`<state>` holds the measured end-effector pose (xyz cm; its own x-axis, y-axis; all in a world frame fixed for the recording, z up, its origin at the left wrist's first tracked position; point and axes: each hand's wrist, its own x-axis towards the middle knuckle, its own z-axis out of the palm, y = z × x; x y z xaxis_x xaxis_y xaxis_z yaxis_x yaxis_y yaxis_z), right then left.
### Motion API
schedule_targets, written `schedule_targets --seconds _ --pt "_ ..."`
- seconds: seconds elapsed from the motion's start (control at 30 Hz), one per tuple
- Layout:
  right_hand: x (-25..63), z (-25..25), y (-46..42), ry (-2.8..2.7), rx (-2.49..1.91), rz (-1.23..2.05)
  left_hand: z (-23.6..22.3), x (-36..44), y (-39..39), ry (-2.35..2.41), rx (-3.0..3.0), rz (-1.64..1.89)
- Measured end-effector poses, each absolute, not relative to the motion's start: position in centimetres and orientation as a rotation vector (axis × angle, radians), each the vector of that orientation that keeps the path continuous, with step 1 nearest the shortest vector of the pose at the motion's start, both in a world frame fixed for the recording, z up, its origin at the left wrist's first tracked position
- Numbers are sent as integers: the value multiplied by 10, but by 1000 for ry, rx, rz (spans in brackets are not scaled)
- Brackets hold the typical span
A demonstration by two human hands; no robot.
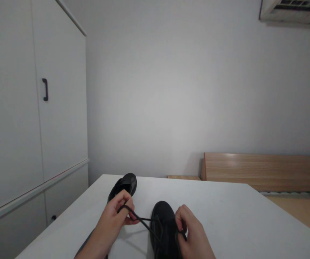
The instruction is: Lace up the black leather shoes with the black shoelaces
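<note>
A black lace-up shoe (165,216) rests on the white table with its toe pointing away from me. Left of it, my left hand (119,210) pinches a black shoelace (141,220), which runs in strands across to the shoe's eyelets. On the shoe's right side my right hand (188,225) is closed, with a short piece of dark lace showing under its fingers. Behind my left hand lies a second black shoe or slipper (129,180), partly covered by that hand. The near end of the laced shoe runs out of view.
The white table (219,208) stretches out in front of me. A white cabinet (63,126) with dark handles stands on the left. A wooden headboard (252,169) and part of a bed are at the right, below a wall-mounted air conditioner (292,15).
</note>
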<state>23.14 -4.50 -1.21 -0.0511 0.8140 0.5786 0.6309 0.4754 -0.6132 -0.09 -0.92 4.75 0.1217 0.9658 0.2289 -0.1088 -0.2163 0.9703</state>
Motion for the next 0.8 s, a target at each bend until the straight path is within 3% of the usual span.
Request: schedule_targets --seconds 0.37,0.47,0.67,0.8 --pt "262 11 -50 -1596 -1263 67 99 -25 -29 809 1364 1832" --pt "255 29 -60 -1576 -1150 109 106 -17 -38 905 1504 1738" --pt "214 61 -85 -1645 -702 559 95 12 -47 858 1810 1286" --pt "190 75 -86 -1790 -544 449 82 21 -47 703 1777 1195"
